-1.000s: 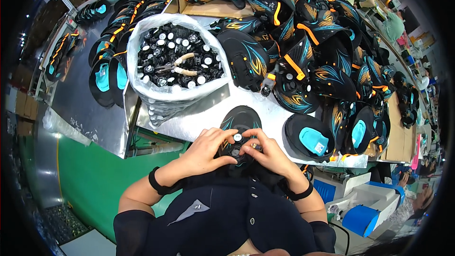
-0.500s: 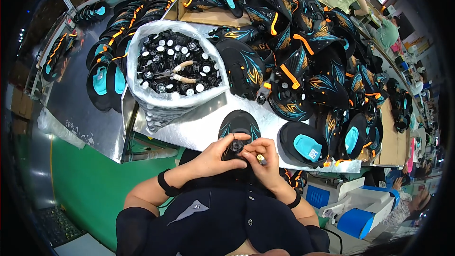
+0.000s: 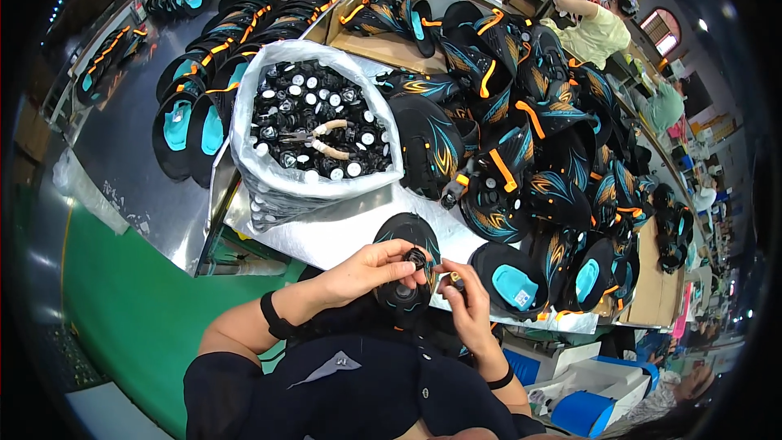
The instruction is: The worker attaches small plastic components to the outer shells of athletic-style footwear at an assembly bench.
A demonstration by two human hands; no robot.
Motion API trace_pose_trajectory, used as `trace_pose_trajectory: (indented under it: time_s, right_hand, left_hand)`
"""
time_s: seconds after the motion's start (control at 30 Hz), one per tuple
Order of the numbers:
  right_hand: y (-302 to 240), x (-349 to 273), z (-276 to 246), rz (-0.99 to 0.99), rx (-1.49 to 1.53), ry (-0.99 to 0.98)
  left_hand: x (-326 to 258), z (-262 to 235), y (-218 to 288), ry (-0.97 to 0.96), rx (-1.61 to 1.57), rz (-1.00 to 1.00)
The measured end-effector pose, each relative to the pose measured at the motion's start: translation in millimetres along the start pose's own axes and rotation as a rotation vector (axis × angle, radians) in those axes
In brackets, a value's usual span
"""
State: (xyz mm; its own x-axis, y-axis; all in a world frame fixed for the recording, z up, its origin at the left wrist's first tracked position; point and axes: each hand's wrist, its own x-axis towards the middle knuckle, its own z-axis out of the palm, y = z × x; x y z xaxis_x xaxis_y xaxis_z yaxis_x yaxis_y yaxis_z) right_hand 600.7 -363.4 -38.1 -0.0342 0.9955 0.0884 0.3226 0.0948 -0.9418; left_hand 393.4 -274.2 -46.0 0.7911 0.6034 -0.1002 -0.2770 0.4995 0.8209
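Between thumb and fingers, my left hand (image 3: 376, 266) pinches a small round black dial-like part (image 3: 415, 257). To its right, my right hand (image 3: 469, 310) is closed around a short dark tool with a brass-coloured end (image 3: 456, 280); its exact kind is hard to make out. Both hands hover over a black shoe (image 3: 405, 231) with blue streaks, at the table's near edge. The hands are slightly apart. Beyond them stands a clear plastic bag (image 3: 383, 178) full of black parts with white discs. Pliers with wrapped handles (image 3: 327, 148) lie on those parts.
A heap of black shoes (image 3: 562, 175) with orange straps covers the table's right side. Rows of similar shoes (image 3: 175, 126) stand on the metal bench at left. A grey cordless-looking tool (image 3: 453, 192) lies by the heap. White-and-blue machines (image 3: 582, 411) stand lower right; people work beyond.
My hands have drawn apart; the left now lifts the dial-like part clear, while the right has moved a little right and down with its tool. The whole view has shifted slightly.
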Motion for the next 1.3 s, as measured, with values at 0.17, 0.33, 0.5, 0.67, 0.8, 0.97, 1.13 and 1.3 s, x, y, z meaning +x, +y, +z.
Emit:
trace_pose_trajectory:
  time_s: [0.17, 0.33, 0.5, 0.67, 0.8, 0.97, 1.13, 1.3]
  right_hand:
    - [5.1, 21.5, -5.7, 0.004, 0.029, 0.129]
    - [4.3, 56.5, 3.1, 0.059, 0.143, 0.149]
    - [2.4, 69.4, 5.9, 0.064, 0.073, 0.087]
    - [9.0, 66.8, 1.8, 0.028, 0.065, 0.019]
    - [7.8, 68.0, 1.0, 0.027, 0.060, -0.004]
    - [6.9, 67.1, 1.3, 0.035, 0.062, -0.021]
    - [8.8, 65.7, 1.5, 0.034, 0.086, -0.003]
    - [12.6, 63.2, -1.8, 0.041, 0.088, 0.024]
  left_hand:
    - [5.2, -1.6, 7.7, -0.082, 0.019, -0.078]
    - [9.3, -2.5, 10.4, -0.134, 0.046, -0.134]
    - [9.0, -5.8, 8.2, -0.173, -0.032, -0.205]
    - [11.9, -10.1, 7.0, -0.188, -0.047, -0.232]
    - [14.3, -12.0, 5.7, -0.205, -0.046, -0.250]
    - [14.3, -12.3, 5.7, -0.216, -0.050, -0.263]
    - [13.9, -12.8, 3.8, -0.218, -0.052, -0.265]
    - [11.7, -12.8, 5.8, -0.211, -0.059, -0.273]
